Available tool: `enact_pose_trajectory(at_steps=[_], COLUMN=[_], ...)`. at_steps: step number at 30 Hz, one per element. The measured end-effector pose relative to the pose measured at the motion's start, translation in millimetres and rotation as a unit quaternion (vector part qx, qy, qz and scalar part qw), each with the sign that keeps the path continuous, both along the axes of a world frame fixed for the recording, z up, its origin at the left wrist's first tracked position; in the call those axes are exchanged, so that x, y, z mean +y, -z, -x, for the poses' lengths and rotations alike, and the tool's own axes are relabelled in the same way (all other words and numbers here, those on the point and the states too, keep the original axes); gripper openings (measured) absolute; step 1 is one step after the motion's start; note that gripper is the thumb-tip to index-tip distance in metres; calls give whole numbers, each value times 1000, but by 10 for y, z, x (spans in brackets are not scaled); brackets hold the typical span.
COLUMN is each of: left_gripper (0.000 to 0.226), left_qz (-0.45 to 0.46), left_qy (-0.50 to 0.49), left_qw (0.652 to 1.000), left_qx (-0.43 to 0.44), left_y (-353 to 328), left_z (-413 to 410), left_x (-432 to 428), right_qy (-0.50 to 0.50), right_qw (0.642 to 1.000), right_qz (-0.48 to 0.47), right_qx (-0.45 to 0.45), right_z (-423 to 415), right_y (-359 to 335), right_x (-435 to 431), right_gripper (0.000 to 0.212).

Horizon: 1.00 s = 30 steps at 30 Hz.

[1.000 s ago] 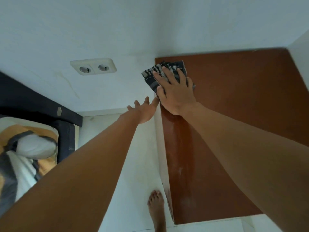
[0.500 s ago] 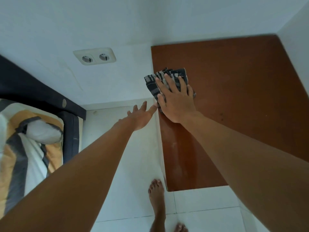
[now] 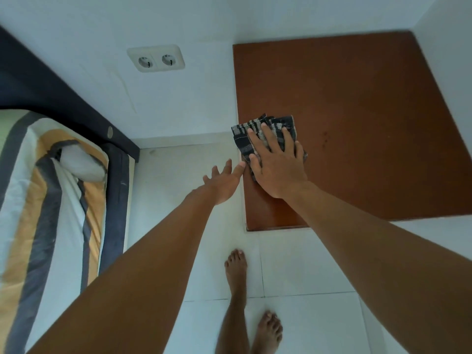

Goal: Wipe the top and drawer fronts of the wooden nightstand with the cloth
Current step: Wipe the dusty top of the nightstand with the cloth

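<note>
Light is soft and even, with a cool bluish cast on the white wall (image 3: 76,21) and floor tiles (image 3: 293,264). Can't tell where it comes from. Shadows are faint and diffuse. Dull sheen on the nightstand top (image 3: 357,111) near its front edge. Wide-angle bend: the bed (image 3: 51,200) edge and wall lines bow toward the sides, and the forearms (image 3: 127,277) balloon at the bottom corners. Socket (image 3: 155,58) is fairly crisp; cloth (image 3: 245,139) and right hand (image 3: 278,169) are slightly soft.
</note>
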<state>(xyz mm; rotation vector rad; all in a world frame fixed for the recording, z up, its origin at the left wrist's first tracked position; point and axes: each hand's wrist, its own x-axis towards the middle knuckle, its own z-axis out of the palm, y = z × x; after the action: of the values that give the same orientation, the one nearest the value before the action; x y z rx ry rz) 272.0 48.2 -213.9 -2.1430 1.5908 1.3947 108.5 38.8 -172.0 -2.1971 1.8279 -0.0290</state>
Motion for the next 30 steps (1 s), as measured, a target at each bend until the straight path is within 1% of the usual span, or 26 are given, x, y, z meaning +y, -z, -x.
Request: enact_pose_trajectory(at_steps=[2, 3, 4, 6, 8, 10, 11, 13, 16, 21, 25, 27, 30], left_gripper=[130, 131, 129, 119, 103, 84, 80, 80, 80, 79, 78, 76, 77], left_qz=[-2, -4, -6, -11, -4, -11, -6, 9, 20, 102, 143, 149, 138], left_qy=[-3, -1, -3, 9, 29, 28, 29, 43, 59, 87, 95, 95, 102], left_qw=[1000, 1000, 999, 999, 997, 996, 995, 991, 986, 969, 958, 955, 953], left_qx=[-19, -27, -31, -50, -73, -89, -100, -123, -153, -208, -231, -239, -248], left_y=[64, 132, 226, 150, -34, -206, -261, -334, -330, -346, -356, -380, -440], left_z=[9, 5, -10, 14, 72, 131, 144, 170, 158, 164, 124, 48, -113], left_x=[174, 261, 346, 535, 731, 900, 964, 1064, 1163, 1320, 1449, 1517, 1529], right_qy=[-2, -4, -7, -12, -18, -25, -27, -30, -26, -29, -40, -62, -132], right_qw=[1000, 1000, 1000, 1000, 1000, 999, 999, 999, 999, 997, 998, 996, 988], right_qz=[0, 0, 2, 3, 10, 14, 8, -7, -2, 20, 40, 56, 74], right_qx=[0, 1, 2, 7, 12, 21, 24, 25, 32, 62, 41, 26, 16], right_z=[33, 46, 59, 83, 115, 146, 161, 181, 192, 177, 254, 340, 490], right_y=[-9, -13, -13, -6, 1, 3, 2, -3, -35, -94, -70, -43, -38], right_x=[176, 266, 357, 543, 721, 887, 960, 1088, 1274, 1548, 1736, 1895, 2136], right_gripper=[61, 61, 62, 63, 64, 67, 69, 72, 70, 65, 73, 71, 59])
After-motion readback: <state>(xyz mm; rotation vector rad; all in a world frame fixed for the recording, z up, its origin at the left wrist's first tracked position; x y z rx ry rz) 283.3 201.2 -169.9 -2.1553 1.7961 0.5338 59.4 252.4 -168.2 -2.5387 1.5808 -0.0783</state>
